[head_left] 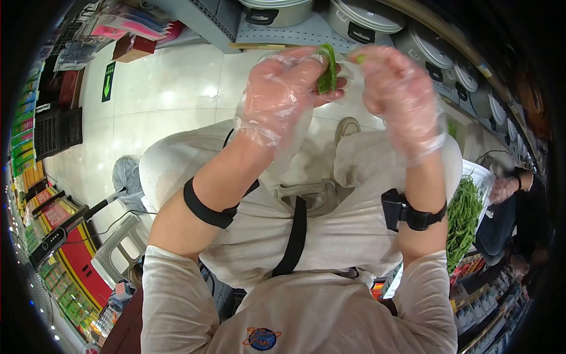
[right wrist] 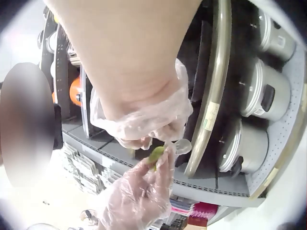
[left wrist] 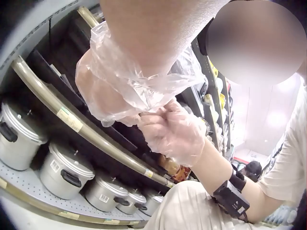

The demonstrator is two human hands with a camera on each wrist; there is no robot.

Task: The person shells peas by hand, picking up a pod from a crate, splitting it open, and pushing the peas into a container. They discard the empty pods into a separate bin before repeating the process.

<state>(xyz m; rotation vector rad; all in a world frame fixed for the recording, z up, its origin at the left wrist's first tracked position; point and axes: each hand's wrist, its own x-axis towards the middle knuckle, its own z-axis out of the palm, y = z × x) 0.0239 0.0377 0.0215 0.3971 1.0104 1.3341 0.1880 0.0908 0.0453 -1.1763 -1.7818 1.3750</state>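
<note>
Pod, green and bent into a loop, sits in the left hand, held out past the knees. Watching from my remote post, I see thumb and fingers pinching it, other fingertips showing just beyond; I judge the loop stands clear of the palm so the right hand can get at it. That right hand is just beside, its fingers curled in, and their tips seem to pinch a small pale green bit. Blur softens it, so I cannot tell exactly how its other fingers lie. My left wrist view has the left fingers mostly hidden behind glove and wrist; my right wrist view shows green between left fingertips, near the right hand.

Both hands wear loose clear gloves, probably for cleanliness with food. The 2 hands meet high and close together, I suspect, so the eyes can follow small work at the fingertips. A white tray of similar pods stands by the right knee, placed, I'd guess, for an easy reach. Ahead, lidded pots line a shelf, apart from the work; they look like store stock.
</note>
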